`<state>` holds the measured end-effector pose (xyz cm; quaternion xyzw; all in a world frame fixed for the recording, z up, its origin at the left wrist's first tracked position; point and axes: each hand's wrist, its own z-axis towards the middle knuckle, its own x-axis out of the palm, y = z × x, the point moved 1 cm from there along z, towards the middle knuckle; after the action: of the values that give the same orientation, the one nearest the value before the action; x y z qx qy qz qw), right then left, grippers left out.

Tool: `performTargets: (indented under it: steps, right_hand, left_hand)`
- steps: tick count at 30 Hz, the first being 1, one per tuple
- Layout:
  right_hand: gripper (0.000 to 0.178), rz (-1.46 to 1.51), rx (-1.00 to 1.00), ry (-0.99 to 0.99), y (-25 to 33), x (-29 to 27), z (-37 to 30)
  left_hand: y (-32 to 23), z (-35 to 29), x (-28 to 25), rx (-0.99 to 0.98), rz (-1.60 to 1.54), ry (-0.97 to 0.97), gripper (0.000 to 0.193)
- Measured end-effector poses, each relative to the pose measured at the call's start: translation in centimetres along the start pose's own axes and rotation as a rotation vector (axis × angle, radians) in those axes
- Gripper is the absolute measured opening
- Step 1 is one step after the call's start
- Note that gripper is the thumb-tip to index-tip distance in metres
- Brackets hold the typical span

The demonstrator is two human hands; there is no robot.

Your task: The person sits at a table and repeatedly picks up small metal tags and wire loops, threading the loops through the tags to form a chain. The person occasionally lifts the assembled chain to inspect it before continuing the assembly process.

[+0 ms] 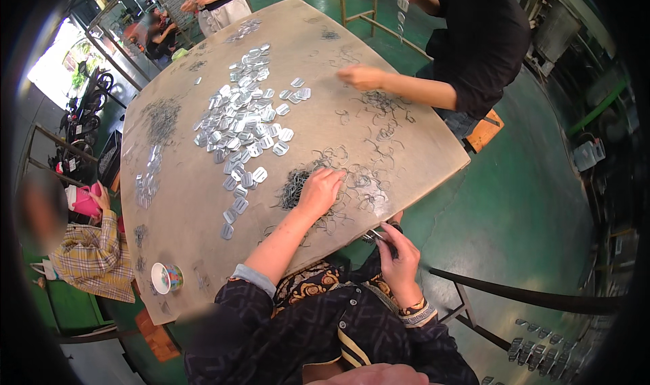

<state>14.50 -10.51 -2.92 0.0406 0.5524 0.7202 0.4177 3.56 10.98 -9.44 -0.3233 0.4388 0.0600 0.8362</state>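
My left hand (321, 194) rests at a dense heap of dark bent wire hooks (292, 187) on the table. Its fingers are bent down and close together; whatever lies under the fingertips is hidden. At the near table edge, my right hand (399, 260) pinches a small shiny metal piece (372, 235) between thumb and fingers, partly covered by the hand. More loose wire hooks (369, 185) are scattered right of my left hand. Beyond it to the left spreads a large pile of flat silver slotted plates (247, 117), with a trail of them running toward me.
A co-worker's hand (363, 77) reaches over the far right of the table (318, 53); the other holds up a hanging strip of plates (401, 19). A paper cup (166, 278) stands at the near left corner. A dark rail (514, 289) runs beside me at right.
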Motion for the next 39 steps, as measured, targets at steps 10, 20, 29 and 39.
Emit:
performTargets:
  steps: [10, 20, 29, 39]
  right_hand:
    - [0.040, 0.019, -0.003, 0.021, 0.6, 0.4, 0.0]
    - [0.037, -0.011, 0.004, 0.040, 0.4, -0.1, 0.0]
    - [0.038, 0.003, 0.010, 0.012, 0.0, 0.2, 0.4]
    - [0.045, 0.002, 0.005, 0.030, -0.1, -0.1, 0.2]
  left_hand:
    - [-1.9, 0.1, 2.3, 0.272, 0.407, 0.194, 0.009]
    - [-0.7, 0.7, 0.6, -0.131, -0.083, 0.122, 0.004]
    - [-3.1, -3.1, -1.9, -0.567, -1.020, 0.153, 0.007]
    - [-10.4, -3.3, -6.3, -0.062, -0.697, 0.142, 0.015]
